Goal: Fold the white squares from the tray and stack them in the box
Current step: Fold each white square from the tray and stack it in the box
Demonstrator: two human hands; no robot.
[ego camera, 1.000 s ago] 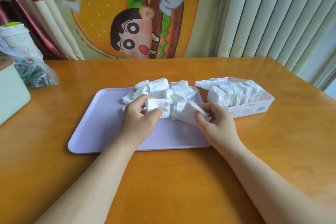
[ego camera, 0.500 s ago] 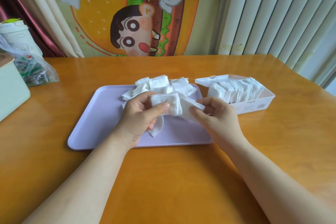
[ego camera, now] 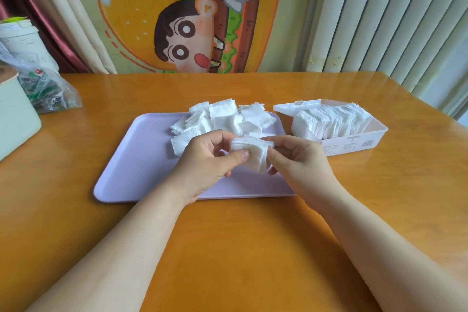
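Left hand (ego camera: 205, 159): thumb and fingers pinch the white square (ego camera: 253, 153) at its left edge.
Right hand (ego camera: 298, 162): seemingly pinches its right edge, above the tray (ego camera: 131, 159) middle.

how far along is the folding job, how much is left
Done: a row of folded squares stands in the box, filling most of it. In hand: the left hand and right hand both pinch a white square above the tray. Left: a loose pile of squares at the tray's far end.
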